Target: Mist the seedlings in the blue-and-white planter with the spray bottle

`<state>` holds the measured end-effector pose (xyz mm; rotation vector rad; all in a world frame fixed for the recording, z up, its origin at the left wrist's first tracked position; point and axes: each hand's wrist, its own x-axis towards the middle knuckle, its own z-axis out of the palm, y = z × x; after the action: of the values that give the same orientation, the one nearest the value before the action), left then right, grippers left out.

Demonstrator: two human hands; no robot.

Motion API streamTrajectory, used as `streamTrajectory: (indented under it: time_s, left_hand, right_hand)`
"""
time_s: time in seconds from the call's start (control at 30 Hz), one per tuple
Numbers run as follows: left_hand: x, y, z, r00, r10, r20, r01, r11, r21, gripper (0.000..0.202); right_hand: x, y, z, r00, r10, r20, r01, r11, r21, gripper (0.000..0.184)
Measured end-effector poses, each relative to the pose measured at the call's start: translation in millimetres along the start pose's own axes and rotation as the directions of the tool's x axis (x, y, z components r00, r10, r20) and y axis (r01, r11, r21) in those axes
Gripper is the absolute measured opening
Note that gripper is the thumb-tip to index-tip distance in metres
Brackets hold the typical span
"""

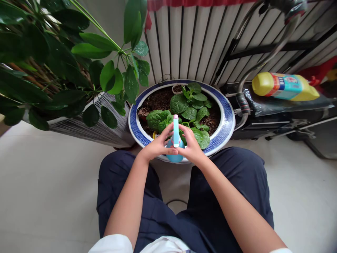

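A small blue spray bottle [175, 135] with a pink-and-white top is held upright between both hands, just over the near rim of a round blue-and-white pot [226, 119]. My left hand [158, 144] wraps its fingers round the bottle's left side. My right hand [191, 144] grips the right side, fingers curled toward the nozzle. The pot holds dark soil and leafy green plants [184, 109]. My knees in dark trousers sit below the pot.
A large leafy plant [52, 66] in a ribbed white planter [86, 128] stands at the left. A yellow and blue bottle [284, 86] lies on a black seat [310, 103] at right, by a curved metal tube. White slatted panels stand behind. Pale floor lies around.
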<state>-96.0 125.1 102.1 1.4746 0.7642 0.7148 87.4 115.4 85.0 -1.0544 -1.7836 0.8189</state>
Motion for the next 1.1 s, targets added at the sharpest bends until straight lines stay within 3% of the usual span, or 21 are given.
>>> streamTrajectory:
  time_s: [0.2, 0.33, 0.6, 0.83, 0.97, 1.1]
  left_hand:
    - [1.9, -0.6, -4.0, 0.982, 0.163, -0.093, -0.119, 0.924, 0.364, 0.109]
    - [2.9, 4.8, -3.6, 0.955, 0.235, -0.181, -0.127, 0.876, 0.466, 0.096]
    - [3.0, 9.0, 0.5, 0.923, 0.268, -0.277, -0.116, 0.878, 0.464, 0.077]
    - [1.0, 7.1, 0.0, 0.915, 0.243, -0.324, -0.084, 0.897, 0.435, 0.074]
    - [-1.5, 0.2, 1.0, 0.97, 0.126, -0.208, -0.071, 0.964, 0.255, 0.095]
    - [-3.4, -4.2, -1.6, 0.984, 0.138, -0.115, -0.105, 0.962, 0.252, 0.109]
  right_hand:
    - [5.1, 4.5, -0.8, 1.0, -0.029, 0.009, 0.029, 0.999, 0.037, 0.074]
    - [7.8, 4.7, -0.5, 1.0, 0.014, -0.016, -0.012, 0.992, 0.122, 0.066]
    - [5.2, -0.6, 1.5, 0.994, 0.109, 0.002, -0.106, 0.961, 0.255, 0.054]
    - [2.6, -7.5, 4.3, 0.992, 0.122, 0.023, -0.123, 0.952, 0.279, 0.043]
    - [2.3, -4.8, 3.7, 0.993, 0.105, 0.05, -0.113, 0.968, 0.224, 0.064]
    - [2.1, -2.1, 2.6, 0.997, 0.031, 0.069, -0.043, 0.983, 0.181, 0.076]
